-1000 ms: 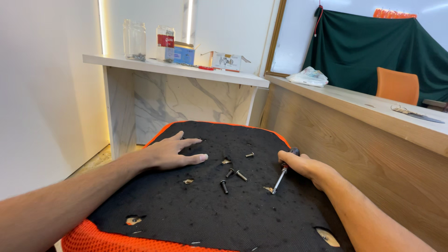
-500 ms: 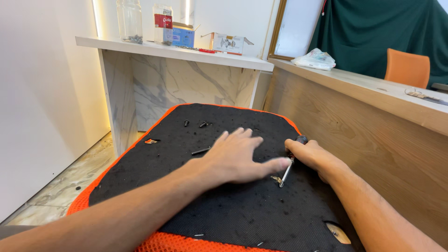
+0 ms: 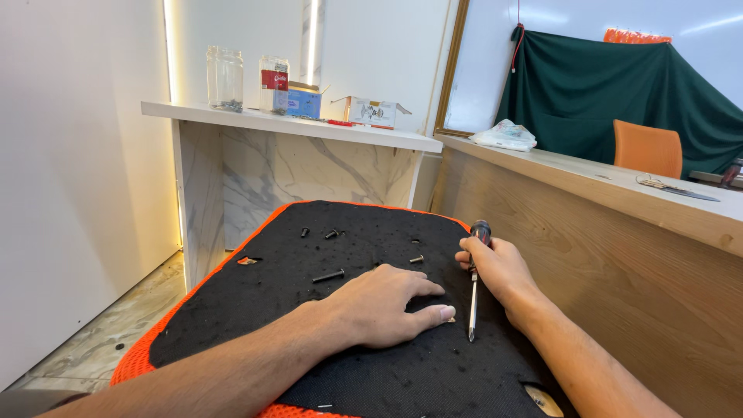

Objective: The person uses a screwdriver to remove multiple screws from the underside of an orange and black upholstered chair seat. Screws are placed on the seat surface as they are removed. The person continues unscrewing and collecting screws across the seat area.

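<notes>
Head view: hands on an upturned black seat base (image 3: pixel 255 317).
Right hand (image 3: pixel 499 267) has its grip clenched on a screwdriver (image 3: pixel 474 290), tip down on the fabric; left hand (image 3: pixel 383 306), released, lies flat beside it, loose bolts (image 3: pixel 329 275) nearby.

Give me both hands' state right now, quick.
Left hand: open, palm down on the black seat underside, holding nothing.
Right hand: closed around the screwdriver, tip pointing down at the fabric.

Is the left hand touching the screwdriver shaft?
Apart. The head view shows black fabric between the left hand fingertips and the screwdriver shaft.
</notes>
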